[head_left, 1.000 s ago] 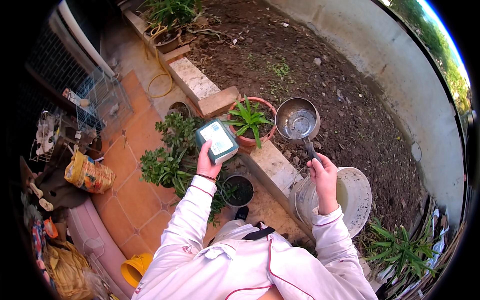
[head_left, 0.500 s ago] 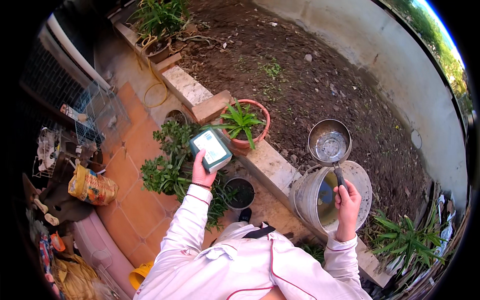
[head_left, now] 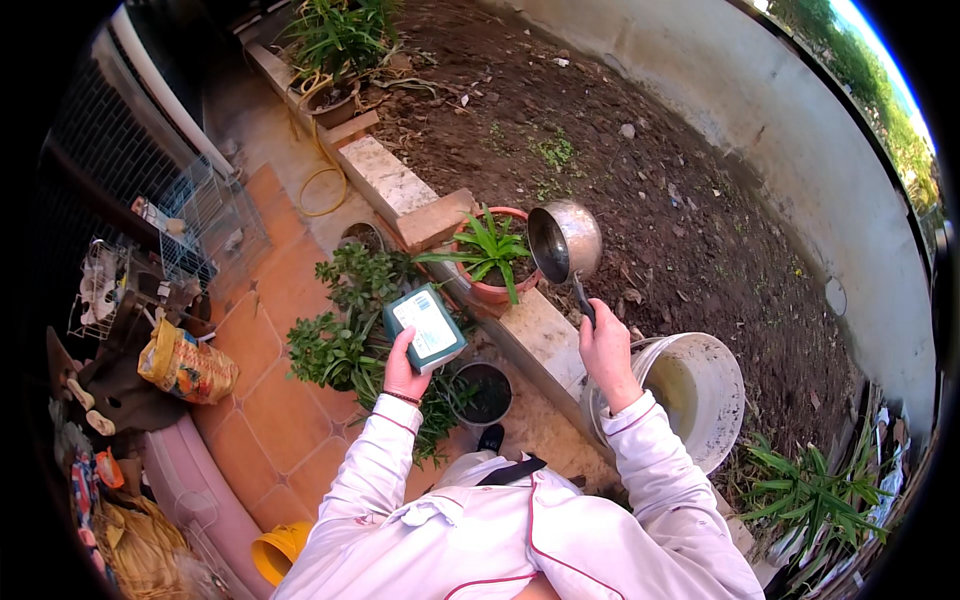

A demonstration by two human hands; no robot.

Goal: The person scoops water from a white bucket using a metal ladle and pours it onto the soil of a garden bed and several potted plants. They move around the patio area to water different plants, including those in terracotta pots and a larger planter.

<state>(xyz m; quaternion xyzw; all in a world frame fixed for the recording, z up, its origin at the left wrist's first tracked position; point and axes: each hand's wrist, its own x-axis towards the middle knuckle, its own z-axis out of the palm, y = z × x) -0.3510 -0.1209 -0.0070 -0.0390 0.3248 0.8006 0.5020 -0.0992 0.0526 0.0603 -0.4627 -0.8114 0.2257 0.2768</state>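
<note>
My right hand (head_left: 607, 350) is closed round the black handle of a small metal saucepan (head_left: 576, 240). The pan is tipped on its side toward a terracotta pot (head_left: 512, 292) that holds a green leafy plant (head_left: 488, 246). Whether water is leaving the pan I cannot make out. In my left hand (head_left: 404, 368) is a dark green box with a white label (head_left: 428, 328), gripped at its near side. To the right of my right forearm a dirty white bucket (head_left: 718, 400) leans on the ledge, with murky liquid inside.
A pale masonry ledge (head_left: 545, 335) borders the dark soil bed (head_left: 640, 180). A black pot of soil (head_left: 484, 392) and bushy plants (head_left: 335, 350) stand on the near side. Left are a wire cage (head_left: 215, 220), a printed sack (head_left: 190, 362) and a yellow bucket (head_left: 280, 550).
My right hand has swung the saucepan left, from above the bucket to beside the potted plant, and the pan has turned from upright to tipped. My left hand with the box has barely moved.
</note>
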